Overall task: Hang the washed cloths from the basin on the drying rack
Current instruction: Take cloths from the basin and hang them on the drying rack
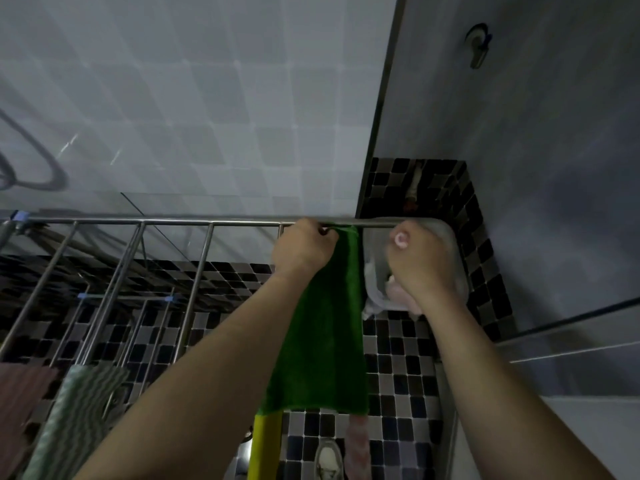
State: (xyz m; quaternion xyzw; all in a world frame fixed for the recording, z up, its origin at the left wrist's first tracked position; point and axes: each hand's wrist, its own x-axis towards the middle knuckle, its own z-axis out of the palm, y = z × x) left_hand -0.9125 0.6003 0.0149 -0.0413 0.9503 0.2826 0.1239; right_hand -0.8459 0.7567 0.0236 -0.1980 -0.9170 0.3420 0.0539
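A green cloth hangs over the far rail of the metal drying rack. My left hand pinches the cloth's top edge at the rail. To the right of the cloth, my right hand is curled into a fist with the thumb on top, and I see nothing in it. It is over a translucent basin in the floor corner. In the basin lie a white cloth and a pink cloth, partly hidden by my right wrist.
A grey-green wavy cloth and a brownish cloth hang on the rack at lower left. A yellow cloth and a pink one hang below the green one. A shoe stands on the chequered floor. Tiled walls close the corner.
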